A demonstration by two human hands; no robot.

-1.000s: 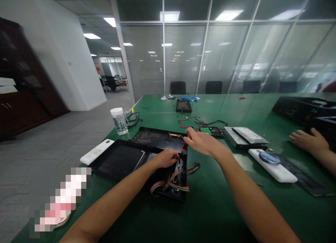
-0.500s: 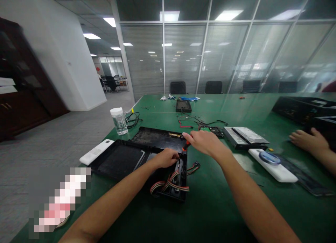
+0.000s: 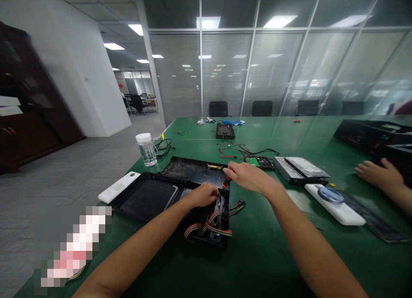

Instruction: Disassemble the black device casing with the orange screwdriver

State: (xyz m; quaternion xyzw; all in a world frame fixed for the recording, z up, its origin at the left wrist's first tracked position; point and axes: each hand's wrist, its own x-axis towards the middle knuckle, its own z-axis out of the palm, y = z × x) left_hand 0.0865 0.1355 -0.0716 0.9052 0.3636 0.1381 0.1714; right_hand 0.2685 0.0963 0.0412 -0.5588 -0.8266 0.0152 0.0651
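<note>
My right hand (image 3: pixel 247 175) is closed around the handle of a screwdriver (image 3: pixel 227 181), red-orange and black. Its shaft points down into the right part of an open black plastic case (image 3: pixel 138 197). Close to the screwdriver's lower end, my left hand (image 3: pixel 204 194) is pinched with its fingertips inside the case; whatever they grip is hidden. Striped red, black and pale wires (image 3: pixel 212 226) loop over the case's near right corner, and a connector (image 3: pixel 240 203) pokes out to the right. Behind lies a black panel (image 3: pixel 193 171).
A lidded clear bottle (image 3: pixel 146 150) and black cables (image 3: pixel 165 148) stand at left. To the right are a green circuit board (image 3: pixel 254 161), stacked drives (image 3: pixel 301 169), a white device (image 3: pixel 349 212) and a dark flat panel (image 3: pixel 376 225). Another person's hand (image 3: pixel 380 173) rests near black casing (image 3: pixel 363 135).
My right hand has shifted its grip slightly on the screwdriver, with the thumb now lower around the handle. My left hand stays in about the same place.
</note>
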